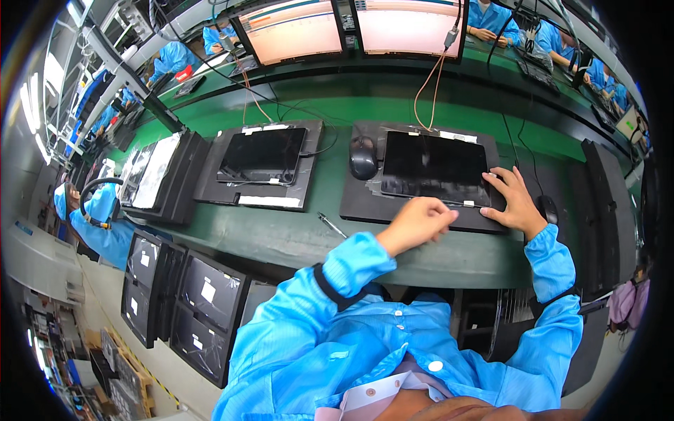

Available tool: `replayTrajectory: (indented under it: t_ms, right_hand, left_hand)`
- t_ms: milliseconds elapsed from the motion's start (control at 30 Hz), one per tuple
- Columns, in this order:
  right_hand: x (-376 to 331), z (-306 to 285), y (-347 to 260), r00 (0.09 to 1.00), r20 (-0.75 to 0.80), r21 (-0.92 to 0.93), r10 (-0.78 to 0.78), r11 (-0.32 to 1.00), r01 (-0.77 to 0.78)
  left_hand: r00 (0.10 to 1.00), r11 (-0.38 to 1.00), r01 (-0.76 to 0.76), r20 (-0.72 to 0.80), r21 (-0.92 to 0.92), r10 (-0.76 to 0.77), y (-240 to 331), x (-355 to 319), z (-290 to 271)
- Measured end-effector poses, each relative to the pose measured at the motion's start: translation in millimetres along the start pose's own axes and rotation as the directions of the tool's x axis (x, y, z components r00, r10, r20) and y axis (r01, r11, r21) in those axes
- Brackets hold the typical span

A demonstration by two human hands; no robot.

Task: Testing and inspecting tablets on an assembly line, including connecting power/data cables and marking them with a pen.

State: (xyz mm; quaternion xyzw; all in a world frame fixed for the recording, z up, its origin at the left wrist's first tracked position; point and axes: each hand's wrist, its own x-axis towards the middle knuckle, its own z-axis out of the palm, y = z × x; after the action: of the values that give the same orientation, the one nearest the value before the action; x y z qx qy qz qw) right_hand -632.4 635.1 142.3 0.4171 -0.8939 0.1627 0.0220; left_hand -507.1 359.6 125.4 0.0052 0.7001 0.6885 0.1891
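Observation:
A black display panel lies on a dark foam pad on the bench in front of me. My right hand rests at the panel's right edge, thumb and fingers spread apart, the tips touching that edge. Just below the panel's front edge is my left hand, its fingers curled in a pinch and slightly blurred. Whatever may be between those fingertips is hidden. A small white tab shows at the panel's lower edge. Orange wires run down to the panel's far side.
Left of it, a second panel sits on another pad. One black mouse is on my pad, another mouse to the right. A pen lies on the bench. Trays stand at lower left; monitors and co-workers are beyond.

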Motion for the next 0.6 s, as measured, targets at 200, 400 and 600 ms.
replayTrajectory:
  t_ms: [200, 400, 600]
  right_hand:
    - [-2.0, 12.2, 3.7, 0.999, -0.045, -0.030, -0.018, 0.999, 0.016]
    - [4.3, 5.8, -13.5, 0.998, -0.048, -0.063, -0.035, 0.998, 0.032]
    - [42.4, 29.7, -119.1, 0.892, -0.409, 0.029, -0.194, 0.974, 0.225]
  left_hand:
    - [0.754, 0.370, 0.112, -0.321, 0.922, 0.572, -10.6, -26.4, -40.8]
    - [0.784, 0.541, -0.024, -0.321, 0.840, 0.532, -28.5, -21.8, -43.7]
    - [0.614, 0.439, -0.134, -0.273, 0.888, 0.741, -22.8, -65.5, -30.4]
